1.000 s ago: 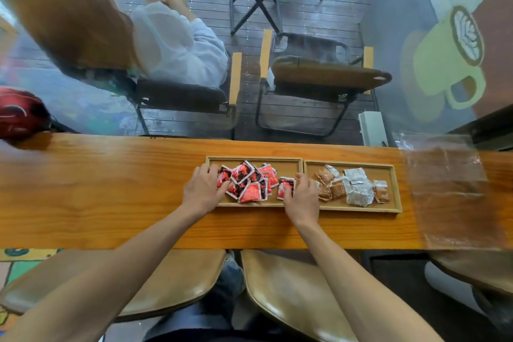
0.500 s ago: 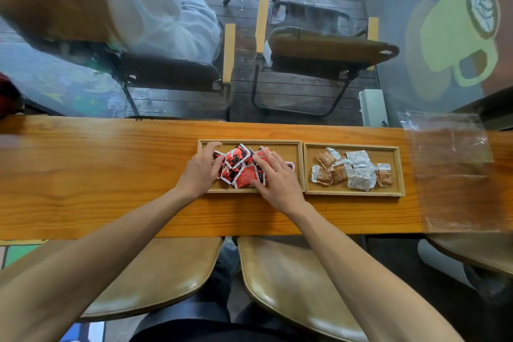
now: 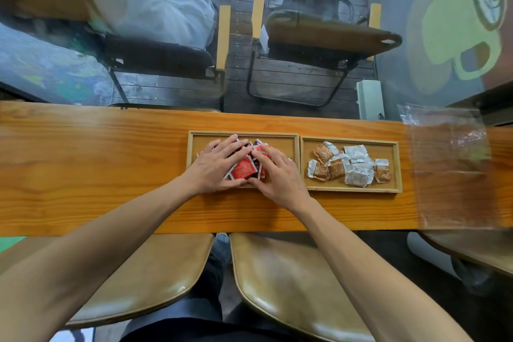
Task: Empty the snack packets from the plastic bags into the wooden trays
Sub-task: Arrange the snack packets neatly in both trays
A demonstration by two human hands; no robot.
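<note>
Since half a second ago the right hand (image 3: 280, 175) has been drawn slightly nearer and the left hand (image 3: 215, 165) slid further over the pile; both are now laid on the small red foil snack packets (image 3: 244, 169) in the left shallow wooden tray (image 3: 288, 144). Fingers of both hands are extended and spread, cupping the heap from both sides; nothing is pinched, as far as can be seen.

Packets are judged light, crinkly and slippery: best herded with flat palms or picked by an edge seam.

Brown and white wrapped snack packets (image 3: 349, 165) lie loose in the right wooden tray (image 3: 397, 164). A clear plastic bag (image 3: 449, 164), apparently emptied, lies flat on the orange wooden counter (image 3: 83, 164) at right.

Most red packets are hidden under the hands; count and print unreadable. Whether one bag or two lie there cannot be told.
</note>
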